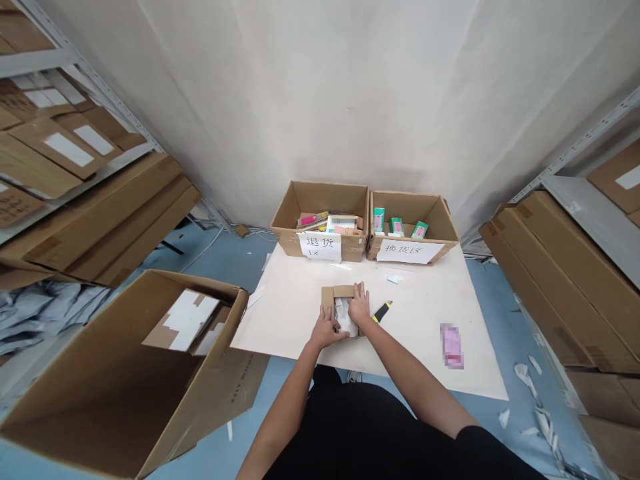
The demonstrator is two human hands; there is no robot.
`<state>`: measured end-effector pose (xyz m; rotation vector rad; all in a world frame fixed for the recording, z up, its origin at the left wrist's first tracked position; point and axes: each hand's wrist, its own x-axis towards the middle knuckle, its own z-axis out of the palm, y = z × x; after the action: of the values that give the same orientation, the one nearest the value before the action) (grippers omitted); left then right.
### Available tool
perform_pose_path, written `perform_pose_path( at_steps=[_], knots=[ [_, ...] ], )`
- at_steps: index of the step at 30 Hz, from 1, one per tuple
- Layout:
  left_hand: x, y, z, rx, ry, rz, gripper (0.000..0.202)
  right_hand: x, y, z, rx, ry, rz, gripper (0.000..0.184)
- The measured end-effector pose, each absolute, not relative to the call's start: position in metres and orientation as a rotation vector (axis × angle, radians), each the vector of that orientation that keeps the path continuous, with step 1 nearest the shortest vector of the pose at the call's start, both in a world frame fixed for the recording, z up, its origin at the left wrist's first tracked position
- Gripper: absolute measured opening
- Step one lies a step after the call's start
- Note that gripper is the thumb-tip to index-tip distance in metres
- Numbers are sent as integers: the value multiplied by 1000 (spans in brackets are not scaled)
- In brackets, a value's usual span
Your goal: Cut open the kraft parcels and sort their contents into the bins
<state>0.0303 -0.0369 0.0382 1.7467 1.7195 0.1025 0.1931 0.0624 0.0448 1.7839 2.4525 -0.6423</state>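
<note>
A small open cardboard box (334,294) lies in the middle of the white table (430,333), with white paper (345,324) showing inside it. My left hand (326,329) grips the box's near left edge, fingers curled on it. My right hand (359,304) rests on top of the box, fingers bent over its far right rim and the paper. A yellow and black utility knife (382,311) lies on the table just right of my right wrist.
Two labelled cartons stand at the table's far edge: the left carton (320,220) holds mixed items, the right carton (411,228) several green packets. A pink blurred item (451,346) lies right. A big open carton (125,373) stands at my left. Shelves with flat boxes flank both sides.
</note>
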Motion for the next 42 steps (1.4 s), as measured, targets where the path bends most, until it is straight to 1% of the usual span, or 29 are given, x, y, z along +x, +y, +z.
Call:
perform_pose_path(
  at_steps=[1,4,5,6,8,12,13,14,17,18,20,23,27,29,32,36,39,41,42],
  knots=[
    [29,-38,37,1773,1701,90,62,196,62,44,1771,2455,-639,46],
    [27,-40,33,1838,1668,8,67,204,64,41,1794,2489,-599,77],
    [30,-39,31,1849,1670,-24,66,205,67,41,1799,2497,-583,84],
    [33,-39,29,1858,1677,-52,65,205,72,41,1799,2489,-572,87],
    [43,-38,25,1865,1713,-93,65,201,84,43,1781,2412,-577,82],
    [64,-39,17,1851,1842,-140,62,191,109,44,1782,2316,-592,53],
    [67,-39,16,1847,1865,-148,61,189,112,44,1779,2352,-587,49],
    [68,-40,15,1844,1878,-156,61,188,114,43,1757,2401,-582,49],
    [65,-41,16,1848,1873,-166,63,189,114,43,1600,2512,-587,65],
    [63,-41,17,1849,1861,-170,63,189,114,43,1567,2527,-599,65],
    [59,-41,18,1846,1842,-163,60,189,119,46,1573,2540,-647,55],
    [56,-41,18,1833,1828,-126,53,189,138,52,1718,2481,-774,39],
    [57,-41,15,1808,1813,-67,47,191,167,53,1917,2376,-847,33],
    [58,-41,14,1810,1816,-59,48,192,176,49,2005,2330,-889,36],
    [59,-41,16,1835,1829,-83,52,193,182,42,2200,2136,-985,47],
    [60,-39,25,1825,1839,-150,61,185,185,47,2293,1934,-991,50],
    [61,-37,30,1791,1854,-193,64,178,178,58,2305,2198,-830,55],
    [62,-36,31,1801,1854,-212,65,173,164,63,2281,2540,-717,46],
    [62,-36,31,1810,1853,-218,65,170,154,63,2228,2689,-711,42]
  ],
)
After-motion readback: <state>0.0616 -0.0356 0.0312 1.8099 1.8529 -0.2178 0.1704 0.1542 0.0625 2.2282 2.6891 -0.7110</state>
